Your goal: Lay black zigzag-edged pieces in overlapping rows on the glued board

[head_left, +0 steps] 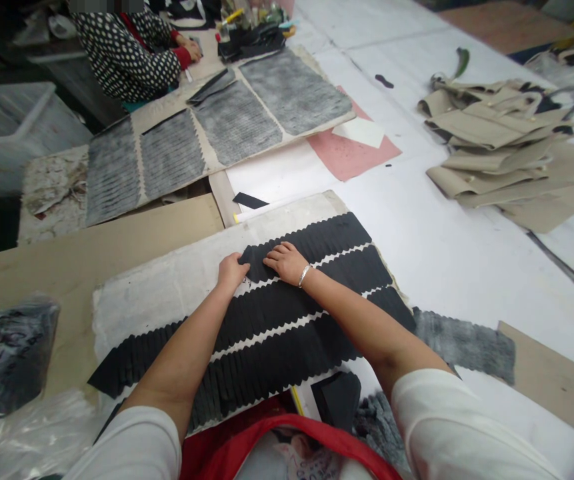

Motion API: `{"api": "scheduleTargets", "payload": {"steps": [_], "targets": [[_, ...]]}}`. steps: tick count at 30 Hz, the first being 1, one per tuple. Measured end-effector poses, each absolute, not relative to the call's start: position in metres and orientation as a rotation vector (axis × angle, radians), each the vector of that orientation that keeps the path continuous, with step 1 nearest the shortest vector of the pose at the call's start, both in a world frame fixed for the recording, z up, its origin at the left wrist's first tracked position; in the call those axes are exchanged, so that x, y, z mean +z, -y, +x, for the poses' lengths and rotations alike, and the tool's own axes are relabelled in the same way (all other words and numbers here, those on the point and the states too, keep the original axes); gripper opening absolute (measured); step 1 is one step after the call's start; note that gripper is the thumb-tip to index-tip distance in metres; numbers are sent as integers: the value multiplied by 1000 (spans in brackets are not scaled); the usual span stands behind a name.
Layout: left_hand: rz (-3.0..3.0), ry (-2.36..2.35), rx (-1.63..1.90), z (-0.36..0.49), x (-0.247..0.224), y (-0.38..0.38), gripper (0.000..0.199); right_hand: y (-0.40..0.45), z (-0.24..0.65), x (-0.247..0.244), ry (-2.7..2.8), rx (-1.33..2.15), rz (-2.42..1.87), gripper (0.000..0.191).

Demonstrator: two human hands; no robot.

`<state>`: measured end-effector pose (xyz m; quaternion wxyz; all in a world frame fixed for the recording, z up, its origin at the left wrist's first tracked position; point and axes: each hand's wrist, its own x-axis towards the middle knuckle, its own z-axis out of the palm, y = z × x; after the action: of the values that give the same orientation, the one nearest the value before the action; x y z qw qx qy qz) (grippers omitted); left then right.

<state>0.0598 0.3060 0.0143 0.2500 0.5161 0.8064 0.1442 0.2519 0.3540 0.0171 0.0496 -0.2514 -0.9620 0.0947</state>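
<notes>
A pale board [151,287] lies across the table before me, with rows of overlapping black strips [277,307] on it. Their ends form zigzag edges. At the left end of the top row, my left hand [233,272] pinches the edge of a black strip between thumb and fingers. My right hand [287,263], with a silver bracelet at the wrist, rests on the same row just to the right, its fingers spread flat over the strips. Bare board shows to the left of my left hand.
Another board with grey strip panels [239,123] lies beyond, near a person in dotted sleeves [154,60]. Beige pieces [497,133] are piled at right. Plastic bags [31,433] lie at lower left; a brown board [551,380] lies at lower right.
</notes>
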Motion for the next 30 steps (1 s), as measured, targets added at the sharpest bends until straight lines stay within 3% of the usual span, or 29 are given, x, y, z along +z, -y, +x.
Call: {"api": "scheduleTargets", "payload": {"steps": [16,30], "targets": [[1449,-2223,365,53,13,-301,26,-356,246,22,3005,23,-615,27],[1432,-2206,360,56,20,-300,26,-358,247,19,2989,144,-624,27]]}}
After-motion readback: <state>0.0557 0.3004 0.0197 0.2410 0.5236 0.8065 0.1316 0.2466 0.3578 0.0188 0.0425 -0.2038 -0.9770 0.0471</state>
